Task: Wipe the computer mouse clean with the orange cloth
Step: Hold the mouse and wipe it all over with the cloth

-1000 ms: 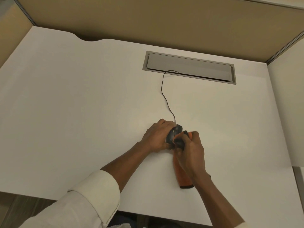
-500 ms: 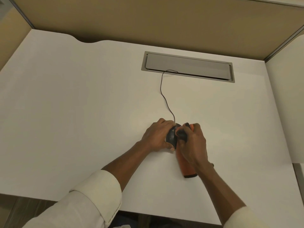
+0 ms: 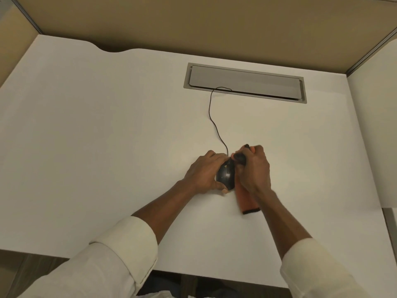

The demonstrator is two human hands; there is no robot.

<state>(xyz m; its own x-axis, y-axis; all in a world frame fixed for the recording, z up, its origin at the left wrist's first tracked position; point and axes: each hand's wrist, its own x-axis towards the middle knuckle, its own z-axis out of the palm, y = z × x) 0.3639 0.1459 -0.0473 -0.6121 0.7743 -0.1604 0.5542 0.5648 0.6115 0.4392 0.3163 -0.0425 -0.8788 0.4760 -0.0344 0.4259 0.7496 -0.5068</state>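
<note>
A black wired computer mouse [image 3: 225, 176] rests on the white desk [image 3: 107, 136]. My left hand [image 3: 204, 173] grips it from its left side, thumb at its near end. My right hand [image 3: 254, 168] is closed on the orange cloth [image 3: 247, 201], bunched at the mouse's front right edge. The cloth's loose end, with a dark hem, trails toward me on the desk under my wrist. The mouse's black cable [image 3: 214, 121] runs away from its front.
A grey cable hatch [image 3: 245, 82] is set into the desk at the back, and the cable enters it. Tan partition panels [image 3: 193, 24] wall the desk at the back and sides. The desk's near edge lies under my forearms.
My right hand has slid the cloth forward, from the mouse's top to its front right edge, uncovering more of the mouse's back. My left hand has kept its hold.
</note>
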